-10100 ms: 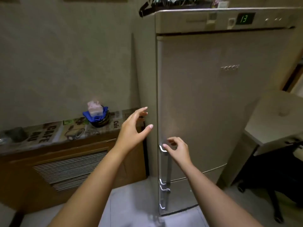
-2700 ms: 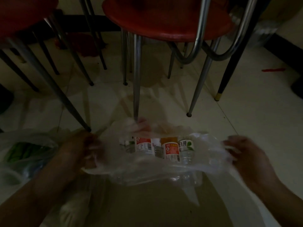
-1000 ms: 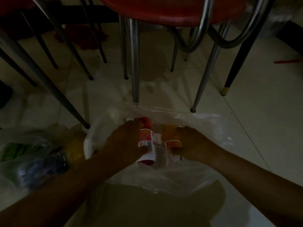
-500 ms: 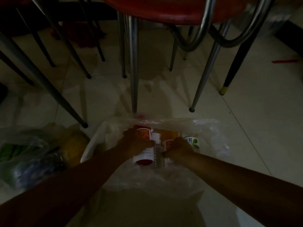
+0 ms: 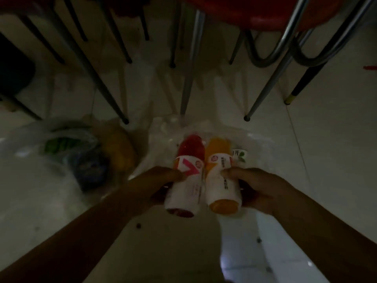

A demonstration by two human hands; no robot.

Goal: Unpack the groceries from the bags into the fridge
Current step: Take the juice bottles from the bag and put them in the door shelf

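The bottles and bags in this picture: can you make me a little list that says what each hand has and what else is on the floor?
left hand: holds the red bottle
right hand: holds the orange bottle
bottles: side by side, lifted above the clear bag
still in clear bag: a bottle with a green-leaf label
second bag: on the floor to the left, green and yellow things inside, too dim to name
behind: chair legs on the tiled floor

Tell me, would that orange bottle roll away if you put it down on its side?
Probably: the orange bottle looks round and smooth, and the floor is glossy tile. It looks full, so likely heavy for its size. The right hand wraps it firmly.
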